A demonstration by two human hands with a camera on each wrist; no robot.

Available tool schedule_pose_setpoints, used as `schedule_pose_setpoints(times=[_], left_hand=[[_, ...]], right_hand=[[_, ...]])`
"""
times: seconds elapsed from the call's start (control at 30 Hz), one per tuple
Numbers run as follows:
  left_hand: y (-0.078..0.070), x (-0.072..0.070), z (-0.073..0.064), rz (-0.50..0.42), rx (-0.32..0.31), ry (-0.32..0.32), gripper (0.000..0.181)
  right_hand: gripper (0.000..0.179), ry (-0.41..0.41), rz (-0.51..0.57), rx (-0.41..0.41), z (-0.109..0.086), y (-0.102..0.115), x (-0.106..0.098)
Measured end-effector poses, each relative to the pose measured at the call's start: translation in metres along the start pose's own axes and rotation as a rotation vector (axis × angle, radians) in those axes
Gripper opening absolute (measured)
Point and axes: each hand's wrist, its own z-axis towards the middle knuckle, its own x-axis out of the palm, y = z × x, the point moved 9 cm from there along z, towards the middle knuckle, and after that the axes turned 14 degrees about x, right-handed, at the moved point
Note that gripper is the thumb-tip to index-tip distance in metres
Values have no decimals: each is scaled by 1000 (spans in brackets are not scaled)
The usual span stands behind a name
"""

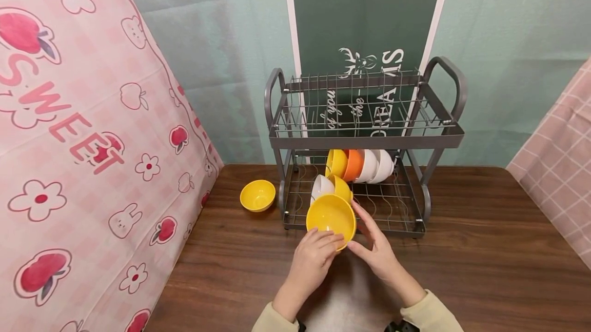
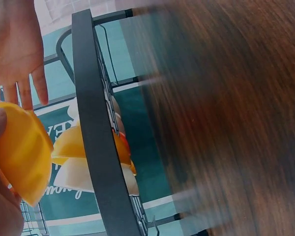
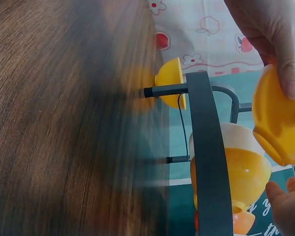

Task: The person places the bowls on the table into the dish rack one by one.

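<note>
In the head view, a yellow bowl [image 1: 330, 216] is held tilted before the lower rack, its hollow facing me. My left hand [image 1: 315, 251] grips its rim, fingers inside and thumb on the outer wall, as the right wrist view shows of the same bowl [image 3: 280, 115]. Beside it my right hand [image 1: 377, 252] has its fingers extended; whether they touch the bowl I cannot tell. Just behind, a white bowl [image 1: 321, 187] and another yellow bowl [image 1: 341, 188] stand on edge in the rack. Further back are a yellow [image 1: 337, 161], an orange [image 1: 353, 163] and two white bowls [image 1: 382, 165].
A two-tier grey dish rack [image 1: 367, 142] stands on the brown wooden table [image 1: 485, 250]; its upper tier has wire dividers. Left of the rack sits a loose yellow bowl [image 1: 257, 196]. Pink patterned cloth [image 1: 92, 168] hangs at the left, green curtain [image 1: 221, 65] behind.
</note>
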Motion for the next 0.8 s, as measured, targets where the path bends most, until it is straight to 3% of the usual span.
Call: schedule_pose_setpoints(times=[0.23,0.57,0.8], left_hand=[[-2,13,-3,-93,14,100,21],[-7,15,-3,-115,79,120,20],[-6,18,-4,-116,69,157,21]], right_hand=[[88,53,-11,22,-1,-3,-1],[111,143,-123,59,-3,-3,-2],[109,131,-159,120,-2,-11,-6]])
